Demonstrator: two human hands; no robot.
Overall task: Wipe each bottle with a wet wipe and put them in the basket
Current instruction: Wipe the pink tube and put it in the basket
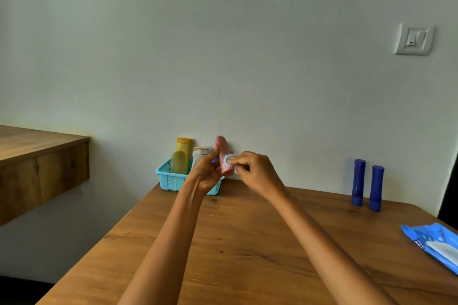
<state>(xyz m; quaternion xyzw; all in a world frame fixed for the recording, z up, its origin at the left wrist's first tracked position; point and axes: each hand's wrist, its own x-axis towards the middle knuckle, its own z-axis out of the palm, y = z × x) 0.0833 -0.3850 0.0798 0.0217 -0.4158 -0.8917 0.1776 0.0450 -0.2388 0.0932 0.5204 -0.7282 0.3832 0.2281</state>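
My left hand (207,174) grips a pink bottle (222,147) upright in the air, in front of the light blue basket (171,179). My right hand (252,169) pinches a small white wet wipe (229,161) and presses it against the bottle's side. Inside the basket stand a yellow bottle (184,147), a pale yellow-green bottle (179,162) and a white bottle (199,155). Two dark blue bottles (358,182) (376,188) stand upright on the wooden table (247,242) at the far right, near the wall.
A blue pack of wet wipes (436,242) lies at the table's right edge. A wooden shelf (37,163) juts from the wall on the left, with a gap between it and the table. A wall switch (415,38) sits high on the right.
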